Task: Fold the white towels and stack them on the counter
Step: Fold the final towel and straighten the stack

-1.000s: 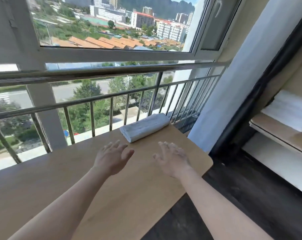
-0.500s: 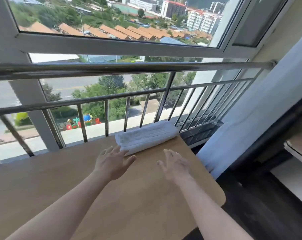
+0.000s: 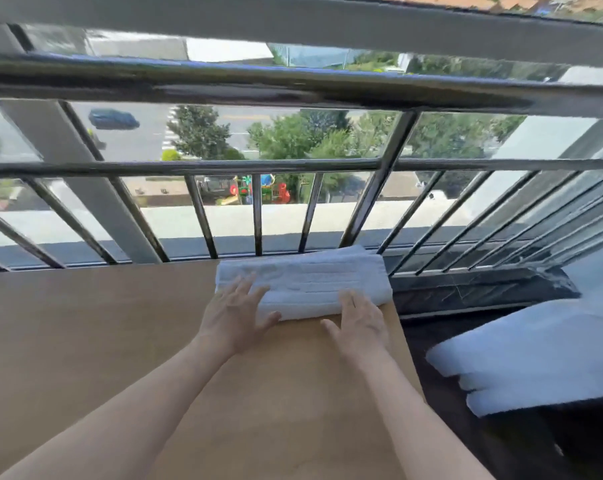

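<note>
A folded white towel (image 3: 314,282) lies at the far right corner of the wooden counter (image 3: 85,341), close to the railing. My left hand (image 3: 236,315) rests with spread fingers on the towel's left near edge. My right hand (image 3: 357,322) touches its right near edge, fingers apart. Neither hand closes around the towel.
A metal railing (image 3: 258,216) and window stand right behind the counter. To the right, past the counter's edge, hangs a white curtain (image 3: 535,355) above a dark floor (image 3: 501,445) and a dark sill (image 3: 466,289).
Both hands have moved forward across the counter and now touch the towel's near edge. The camera has tilted down and come closer to the railing.
</note>
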Motion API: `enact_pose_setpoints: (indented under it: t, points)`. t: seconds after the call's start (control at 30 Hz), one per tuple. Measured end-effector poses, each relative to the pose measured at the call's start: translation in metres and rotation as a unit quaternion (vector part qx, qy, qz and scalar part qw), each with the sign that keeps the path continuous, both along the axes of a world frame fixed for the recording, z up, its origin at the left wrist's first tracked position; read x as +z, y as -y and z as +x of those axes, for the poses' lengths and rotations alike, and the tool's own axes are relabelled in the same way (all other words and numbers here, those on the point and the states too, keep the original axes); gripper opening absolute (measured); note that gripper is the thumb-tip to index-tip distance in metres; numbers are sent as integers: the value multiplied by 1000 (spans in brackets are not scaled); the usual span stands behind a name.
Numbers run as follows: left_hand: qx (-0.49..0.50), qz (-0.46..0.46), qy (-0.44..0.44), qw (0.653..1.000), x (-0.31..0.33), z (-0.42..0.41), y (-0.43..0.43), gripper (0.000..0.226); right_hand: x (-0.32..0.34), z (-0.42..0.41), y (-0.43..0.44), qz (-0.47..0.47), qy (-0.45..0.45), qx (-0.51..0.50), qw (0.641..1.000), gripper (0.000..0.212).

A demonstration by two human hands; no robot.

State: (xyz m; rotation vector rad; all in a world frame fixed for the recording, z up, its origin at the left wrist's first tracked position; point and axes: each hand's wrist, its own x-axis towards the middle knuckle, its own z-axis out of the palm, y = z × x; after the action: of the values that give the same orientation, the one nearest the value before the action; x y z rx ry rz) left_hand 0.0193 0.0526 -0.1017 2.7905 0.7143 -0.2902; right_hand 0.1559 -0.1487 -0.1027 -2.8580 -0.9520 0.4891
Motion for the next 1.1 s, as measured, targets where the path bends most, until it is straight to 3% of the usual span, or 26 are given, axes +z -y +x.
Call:
enact_pose_setpoints:
  t: [0.17,0.23,0.43,0.53,0.8,0.97,1.1]
  points:
    - [7,-17,-95,995,-28,32,9,86,-32,42,-11,38,-23,103,994,90]
    - [34,-11,-85,996,-38,39,12,96,-44,51,-16,23,-27,149,988,95]
    - [55,22,-48,997,-61,47,3,99,-64,67,-36,57,32,139,988,75]
    - [71,28,-36,996,-65,55,-2,94,-65,73,-44,80,50,144,985,62]
    - [106,25,-3,994,-60,77,-12,52,-64,79,-48,86,75,155,981,66]
    - [89,28,30,995,-45,75,-16,43,-50,76,-51,94,99,132,982,65]
    - [24,55,144,988,-28,60,-10,34,-31,66,-48,113,143,147,972,59]
